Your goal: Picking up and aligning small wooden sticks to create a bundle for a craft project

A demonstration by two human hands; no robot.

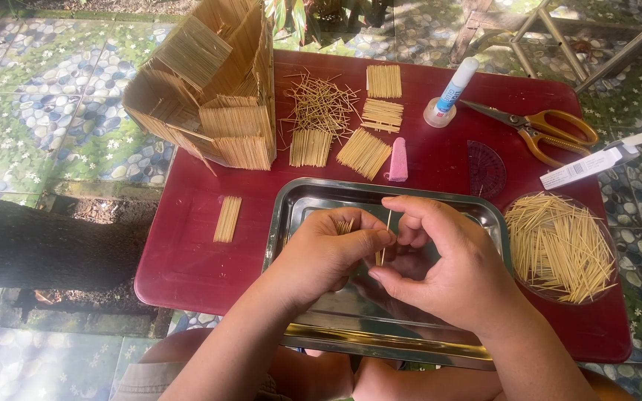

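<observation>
Both hands, left hand [328, 252] and right hand [440, 260], curl closed over the steel tray [477, 212], pinching toothpicks [384, 238] between fingertips.

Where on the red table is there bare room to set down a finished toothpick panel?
Bare red table surrounds the lone toothpick bundle, left of the steel tray and below the toothpick house. The back, around the glued panels, glue tube and scissors, is crowded.

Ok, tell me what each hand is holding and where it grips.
The left hand pinches a small row of toothpicks at its lower end. The right hand pinches a single toothpick near its lower end.
</observation>
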